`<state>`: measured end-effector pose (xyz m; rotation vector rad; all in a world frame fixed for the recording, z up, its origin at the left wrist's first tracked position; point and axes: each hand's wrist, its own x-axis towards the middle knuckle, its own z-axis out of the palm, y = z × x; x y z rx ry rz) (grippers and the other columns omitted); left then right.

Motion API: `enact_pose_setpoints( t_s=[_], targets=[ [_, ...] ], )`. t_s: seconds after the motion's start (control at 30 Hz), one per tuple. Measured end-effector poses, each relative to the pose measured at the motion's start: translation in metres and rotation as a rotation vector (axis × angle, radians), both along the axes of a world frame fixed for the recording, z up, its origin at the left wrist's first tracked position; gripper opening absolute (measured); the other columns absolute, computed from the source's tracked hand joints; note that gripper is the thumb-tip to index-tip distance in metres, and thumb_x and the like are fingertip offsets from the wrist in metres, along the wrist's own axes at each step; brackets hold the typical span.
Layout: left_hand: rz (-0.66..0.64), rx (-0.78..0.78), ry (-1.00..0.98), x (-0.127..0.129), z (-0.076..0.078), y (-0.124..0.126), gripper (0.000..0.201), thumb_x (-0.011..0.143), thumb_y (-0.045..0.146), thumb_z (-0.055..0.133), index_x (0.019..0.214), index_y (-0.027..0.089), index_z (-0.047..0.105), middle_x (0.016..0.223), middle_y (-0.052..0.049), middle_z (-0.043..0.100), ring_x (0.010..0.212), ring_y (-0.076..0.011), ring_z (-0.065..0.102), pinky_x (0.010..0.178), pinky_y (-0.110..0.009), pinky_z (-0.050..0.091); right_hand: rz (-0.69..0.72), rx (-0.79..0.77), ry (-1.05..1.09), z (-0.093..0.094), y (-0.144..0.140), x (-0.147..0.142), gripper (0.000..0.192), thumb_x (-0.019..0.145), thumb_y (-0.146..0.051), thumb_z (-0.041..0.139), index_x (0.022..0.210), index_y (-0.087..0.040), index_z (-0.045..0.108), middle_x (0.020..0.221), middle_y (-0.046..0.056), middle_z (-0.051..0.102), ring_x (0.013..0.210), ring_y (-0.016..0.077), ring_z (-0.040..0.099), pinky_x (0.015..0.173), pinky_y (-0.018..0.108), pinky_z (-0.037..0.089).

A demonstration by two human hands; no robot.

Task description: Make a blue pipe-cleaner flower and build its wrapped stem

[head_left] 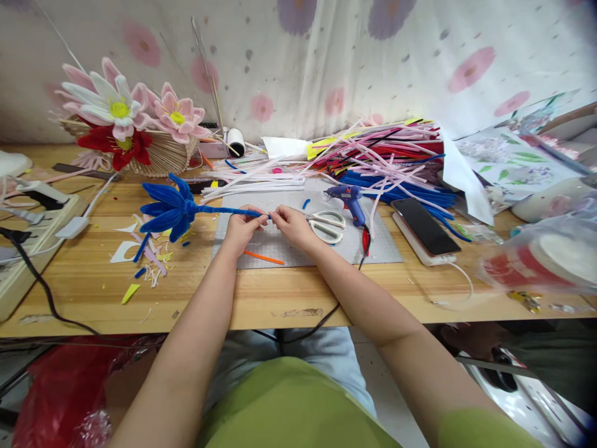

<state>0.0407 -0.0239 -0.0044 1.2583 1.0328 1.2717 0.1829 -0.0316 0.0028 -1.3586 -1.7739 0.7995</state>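
Observation:
A blue pipe-cleaner flower (170,208) lies sideways in the air, its petals pointing left and its wrapped stem running right into my fingers. My left hand (242,227) is closed round the stem. At the stem's end, my right hand (289,223) pinches the blue tip, with its fingers close to those of the left. Just right of my right hand, white-handled scissors (329,225) rest on the grey cutting mat (387,242). An orange pipe cleaner (263,257) lies on the mat below my hands. Further right is a blue glue gun (349,202).
Bundles of coloured pipe cleaners (387,149) are heaped at the back. Finished pink, white and red flowers (121,115) stand at the back left, above scraps (152,255). A power strip (32,236) sits left; a phone (425,225) and a bagged cup (536,261) stand right.

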Motion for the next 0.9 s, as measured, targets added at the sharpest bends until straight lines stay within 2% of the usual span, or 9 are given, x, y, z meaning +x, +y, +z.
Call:
enact_pose_setpoints(
  t_s=[0.13,0.23,0.33,0.47,0.53,0.6,0.7,0.77,0.9],
  targets=[
    [-0.005,0.016,0.058,0.0,0.0,0.0,0.021,0.056,0.028,0.073,0.066,0.016,0.06,0.059,0.0,0.059,0.055,-0.01,0.056,0.048,-0.02,0.042,-0.061,0.004,-0.069,0.002,-0.001,0.001,0.024,0.08,-0.034,0.047,0.061,-0.019,0.046,0.058,-0.003,0.049,0.057,0.01,0.041,0.056,0.023,0.027],
    [-0.009,0.017,0.056,0.0,0.0,-0.001,0.02,0.056,0.028,0.072,0.067,0.016,0.06,0.059,0.0,0.06,0.056,-0.0106,0.057,0.049,-0.02,0.042,-0.07,0.031,-0.038,0.0,0.001,0.003,0.025,0.079,-0.033,0.048,0.059,-0.019,0.045,0.055,-0.003,0.047,0.054,0.0092,0.04,0.055,0.023,0.027],
    [-0.016,0.028,0.053,0.0,-0.001,-0.001,0.02,0.056,0.028,0.072,0.067,0.016,0.06,0.06,0.0,0.06,0.056,-0.0104,0.056,0.049,-0.021,0.042,-0.044,-0.062,0.113,-0.003,0.006,0.005,0.028,0.079,-0.036,0.047,0.057,-0.019,0.046,0.05,-0.004,0.045,0.048,0.0078,0.037,0.05,0.022,0.028],
    [-0.021,0.04,0.067,0.0,-0.001,0.0,0.019,0.056,0.027,0.072,0.066,0.016,0.06,0.059,0.0,0.06,0.055,-0.0104,0.055,0.049,-0.021,0.043,-0.02,-0.252,0.423,0.002,0.011,0.013,0.035,0.077,-0.044,0.051,0.054,-0.019,0.042,0.041,-0.007,0.036,0.038,0.0049,0.029,0.04,0.02,0.022],
    [-0.023,0.04,0.076,0.0,-0.002,0.0,0.018,0.056,0.025,0.072,0.065,0.016,0.061,0.057,0.0,0.059,0.054,-0.0103,0.054,0.049,-0.022,0.043,-0.018,-0.271,0.538,0.008,0.013,0.018,0.036,0.074,-0.046,0.055,0.055,-0.019,0.041,0.042,-0.007,0.036,0.036,0.0034,0.027,0.038,0.019,0.02],
    [-0.024,0.037,0.078,0.001,-0.002,0.0,0.017,0.055,0.025,0.072,0.065,0.016,0.061,0.056,0.0,0.059,0.053,-0.0101,0.054,0.048,-0.022,0.043,-0.012,-0.231,0.601,0.011,0.014,0.025,0.035,0.071,-0.047,0.059,0.06,-0.018,0.043,0.047,-0.007,0.043,0.038,0.0029,0.032,0.037,0.018,0.023],
    [-0.014,0.026,0.072,0.001,-0.002,0.0,0.019,0.055,0.026,0.072,0.065,0.015,0.06,0.056,0.0,0.059,0.053,-0.0103,0.054,0.048,-0.022,0.043,0.022,-0.195,0.607,0.011,0.016,0.032,0.033,0.068,-0.046,0.062,0.065,-0.018,0.045,0.056,-0.004,0.052,0.044,0.0042,0.044,0.041,0.018,0.033],
    [-0.004,0.025,0.068,0.001,-0.003,0.0,0.02,0.055,0.026,0.073,0.066,0.015,0.06,0.057,0.0,0.059,0.054,-0.0106,0.055,0.048,-0.022,0.043,0.059,-0.215,0.568,0.007,0.017,0.034,0.032,0.067,-0.044,0.064,0.067,-0.018,0.045,0.059,-0.004,0.053,0.048,0.0056,0.047,0.043,0.018,0.036],
    [0.01,0.027,0.063,0.001,-0.002,0.0,0.02,0.055,0.026,0.073,0.066,0.016,0.06,0.059,0.0,0.06,0.055,-0.0106,0.055,0.049,-0.022,0.044,0.068,-0.177,0.328,-0.002,0.016,0.028,0.028,0.076,-0.043,0.054,0.064,-0.02,0.043,0.052,-0.006,0.046,0.046,0.0064,0.04,0.044,0.02,0.03]
  ],
)
